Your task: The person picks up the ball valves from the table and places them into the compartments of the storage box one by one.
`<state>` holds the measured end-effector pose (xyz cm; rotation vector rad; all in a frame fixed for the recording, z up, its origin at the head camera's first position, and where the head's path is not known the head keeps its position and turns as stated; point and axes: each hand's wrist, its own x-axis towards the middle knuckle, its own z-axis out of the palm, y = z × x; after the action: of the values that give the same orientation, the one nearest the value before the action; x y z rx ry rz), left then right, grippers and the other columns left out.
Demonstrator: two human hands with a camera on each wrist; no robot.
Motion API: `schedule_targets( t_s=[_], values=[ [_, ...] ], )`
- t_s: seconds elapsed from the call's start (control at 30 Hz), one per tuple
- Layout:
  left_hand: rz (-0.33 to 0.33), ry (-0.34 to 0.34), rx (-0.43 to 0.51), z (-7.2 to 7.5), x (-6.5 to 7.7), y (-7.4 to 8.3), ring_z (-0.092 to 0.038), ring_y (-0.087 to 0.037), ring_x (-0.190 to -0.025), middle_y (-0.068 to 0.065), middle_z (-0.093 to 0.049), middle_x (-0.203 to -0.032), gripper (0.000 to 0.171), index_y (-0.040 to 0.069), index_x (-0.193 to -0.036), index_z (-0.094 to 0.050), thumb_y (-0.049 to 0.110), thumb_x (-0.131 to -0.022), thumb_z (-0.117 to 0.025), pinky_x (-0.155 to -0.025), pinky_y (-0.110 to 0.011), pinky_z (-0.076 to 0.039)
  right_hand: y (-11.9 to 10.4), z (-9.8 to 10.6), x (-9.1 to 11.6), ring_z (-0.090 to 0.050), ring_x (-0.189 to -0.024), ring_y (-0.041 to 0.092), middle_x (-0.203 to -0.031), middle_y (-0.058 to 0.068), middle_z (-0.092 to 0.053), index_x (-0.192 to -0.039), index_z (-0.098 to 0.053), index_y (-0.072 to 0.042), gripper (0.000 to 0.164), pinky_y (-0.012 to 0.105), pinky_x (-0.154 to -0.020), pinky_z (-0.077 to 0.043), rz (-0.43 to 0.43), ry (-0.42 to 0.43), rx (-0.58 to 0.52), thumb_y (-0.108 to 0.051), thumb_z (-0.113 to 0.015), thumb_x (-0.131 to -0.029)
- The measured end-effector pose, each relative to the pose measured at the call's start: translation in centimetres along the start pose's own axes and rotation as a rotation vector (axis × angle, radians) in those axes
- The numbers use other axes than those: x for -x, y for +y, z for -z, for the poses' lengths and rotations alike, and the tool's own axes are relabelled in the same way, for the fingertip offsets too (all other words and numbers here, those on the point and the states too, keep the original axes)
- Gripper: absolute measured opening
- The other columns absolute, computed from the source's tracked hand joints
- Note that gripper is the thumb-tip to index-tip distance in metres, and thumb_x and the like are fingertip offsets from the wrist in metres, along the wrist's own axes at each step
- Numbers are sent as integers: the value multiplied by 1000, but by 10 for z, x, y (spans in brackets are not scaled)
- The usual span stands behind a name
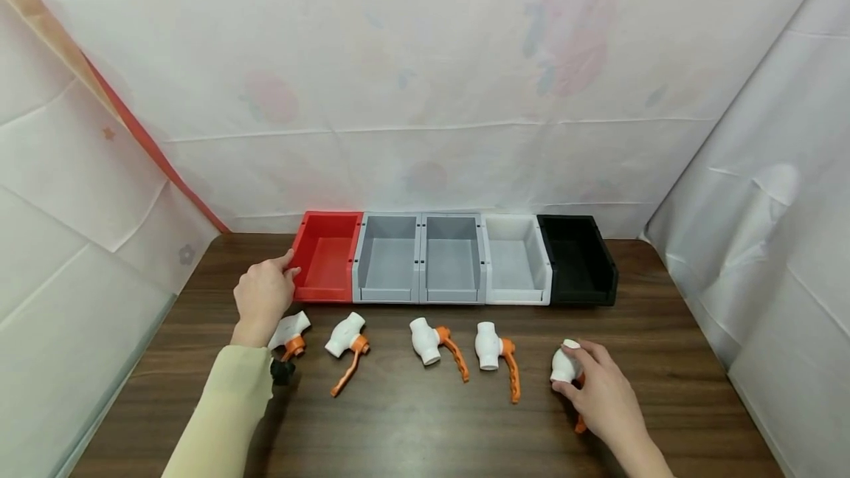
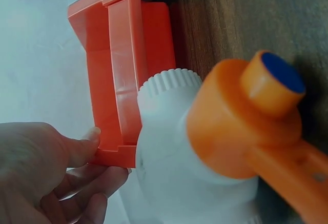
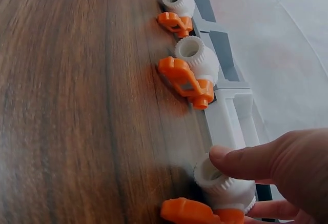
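My left hand [image 1: 264, 292] pinches the left side wall of a red bin [image 1: 323, 293], with the thumb over the rim and fingers outside, as the left wrist view shows. On the right, my right hand [image 1: 606, 389] grips the white body of a plastic ball valve [image 1: 564, 364] between thumb and fingers. Its orange handle [image 3: 189, 211] points toward the table's front and is partly covered by the hand in the head view. Another white ball valve [image 1: 290, 328] with an orange stem lies just below the left hand, partly hidden by the sleeve.
Right of the red bin stand two grey bins [image 1: 387, 295] [image 1: 452, 295], a white bin [image 1: 518, 298] and a black bin [image 1: 584, 296], side by side. More ball valves [image 1: 345, 335] [image 1: 425, 341] [image 1: 488, 347] lie in a row before them. White cloth [image 1: 425, 94] hangs behind.
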<state>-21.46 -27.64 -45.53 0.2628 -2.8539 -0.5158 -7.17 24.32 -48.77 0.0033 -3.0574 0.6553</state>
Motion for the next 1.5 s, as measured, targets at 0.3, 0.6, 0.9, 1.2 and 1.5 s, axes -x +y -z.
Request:
schedule_targets(
  t_s=[0.3, 0.6, 0.9, 1.2, 1.5],
  values=[
    [-5, 6, 3, -3, -2, 0, -46, -26, -47, -26, -69, -109, 43, 5, -136, -58, 17, -95, -65, -43, -36, -41, 1, -2, -2, -61, -86, 24, -130, 23, -54, -125, -66, -3, 63, 43, -67, -51, 12, 39, -16, -18, -92, -70],
    [-15, 14, 1, -3, 0, -1, -48, -25, -49, -29, -69, -106, 43, 1, -135, -59, 13, -94, -66, -42, -35, -42, 0, -3, -2, -59, -91, 28, -127, 22, -58, -123, -66, -5, 60, 49, -73, -50, 2, 26, -24, -16, -91, -70],
    [-16, 9, 4, -5, -2, -2, -50, -27, -51, -29, -68, -108, 43, 0, -135, -60, 14, -94, -66, -43, -35, -43, 3, -5, -5, -57, -88, 25, -123, 19, -59, -122, -66, -6, 58, 43, -68, -49, 1, 44, -5, -19, -90, -71],
    [-12, 2, 6, -5, 0, 0, -51, -27, -52, -29, -68, -107, 44, 0, -134, -60, 14, -93, -68, -44, -36, -44, 1, -1, -6, -59, -96, 29, -123, 17, -59, -123, -66, -8, 57, 47, -68, -52, -22, 4, 0, -24, -89, -73],
    [-31, 12, 6, -2, 0, 0, -51, -27, -51, -30, -67, -109, 42, -2, -132, -61, 13, -93, -68, -43, -35, -44, 1, 3, -9, -55, -86, 23, -123, 18, -58, -125, -66, -10, 57, 41, -65, -49, -14, 10, 16, -24, -88, -74]
  ],
)
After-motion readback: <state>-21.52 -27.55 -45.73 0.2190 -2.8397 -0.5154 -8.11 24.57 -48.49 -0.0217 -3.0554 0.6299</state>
